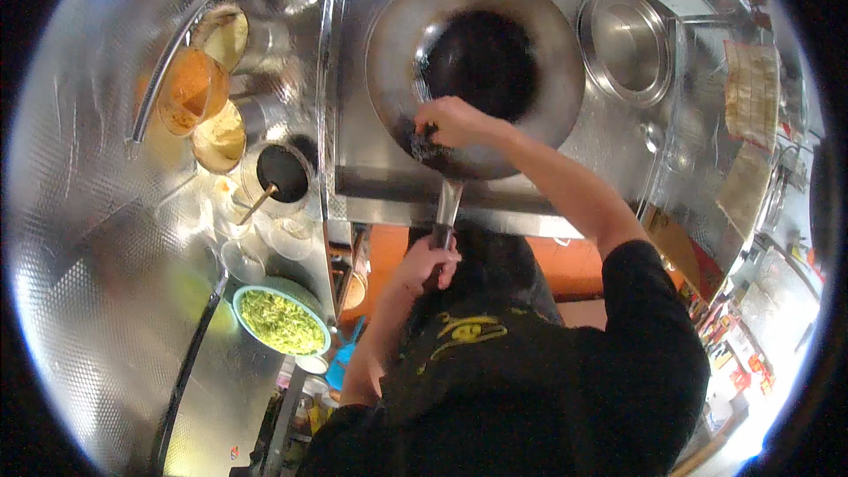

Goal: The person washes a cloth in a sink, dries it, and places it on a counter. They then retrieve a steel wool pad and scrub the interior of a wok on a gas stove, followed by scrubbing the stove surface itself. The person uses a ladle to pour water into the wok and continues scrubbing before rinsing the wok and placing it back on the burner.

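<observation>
A large metal wok (556,59) with a dark centre sits on the stainless steel cooktop. Its handle (449,202) points towards me, and my left hand (430,260) is wrapped around the handle's near end. My right hand (454,120) is over the near left part of the wok's wall, its fingers closed on a dark, shiny scouring pad (427,146) of what looks like metal wire. The pad lies against the wok's inner surface; my fingers hide part of it.
Left of the wok stand tubs of powder (222,136), an orange bowl (199,83), a dark pot (285,172) with a wooden-handled utensil, and a basket of chopped greens (281,321). A round steel pan (626,46) is at the right. Folded cloths (750,93) lie farther right.
</observation>
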Motion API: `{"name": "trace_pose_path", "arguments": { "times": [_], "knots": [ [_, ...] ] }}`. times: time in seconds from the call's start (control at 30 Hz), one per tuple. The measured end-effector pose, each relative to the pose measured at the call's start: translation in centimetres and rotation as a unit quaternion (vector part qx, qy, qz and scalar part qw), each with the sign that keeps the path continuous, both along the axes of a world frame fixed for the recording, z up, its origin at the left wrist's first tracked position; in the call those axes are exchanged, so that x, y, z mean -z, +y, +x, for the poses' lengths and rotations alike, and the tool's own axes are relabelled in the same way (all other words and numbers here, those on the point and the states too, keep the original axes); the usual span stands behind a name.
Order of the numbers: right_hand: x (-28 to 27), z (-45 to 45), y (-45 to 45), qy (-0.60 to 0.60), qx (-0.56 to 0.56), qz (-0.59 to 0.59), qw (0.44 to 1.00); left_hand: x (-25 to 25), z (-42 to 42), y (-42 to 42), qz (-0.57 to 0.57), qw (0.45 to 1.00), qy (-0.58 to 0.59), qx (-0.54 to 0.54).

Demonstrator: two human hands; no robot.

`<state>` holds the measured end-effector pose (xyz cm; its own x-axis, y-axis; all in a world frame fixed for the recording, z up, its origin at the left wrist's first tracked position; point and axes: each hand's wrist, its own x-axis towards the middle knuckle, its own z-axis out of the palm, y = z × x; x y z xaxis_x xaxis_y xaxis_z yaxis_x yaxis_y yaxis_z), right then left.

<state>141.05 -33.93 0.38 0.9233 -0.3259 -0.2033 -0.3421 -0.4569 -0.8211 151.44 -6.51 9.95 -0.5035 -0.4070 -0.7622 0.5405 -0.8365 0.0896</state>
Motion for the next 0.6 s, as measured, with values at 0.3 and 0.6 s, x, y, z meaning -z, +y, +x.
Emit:
{"name": "trace_pose_path", "arguments": {
  "times": [0.3, 0.6],
  "knots": [
    [-0.2, 3.3, 0.4, -0.083, 0.113, 0.034, 0.989, -0.8, -0.3, -0.1, 0.026, 1.0, -0.003, -0.001],
    [3.0, 3.2, -2.4, -0.025, 0.158, -0.026, 0.987, -0.9, 0.3, -0.4, 0.018, 0.999, -0.023, 0.029]
  ]
}}
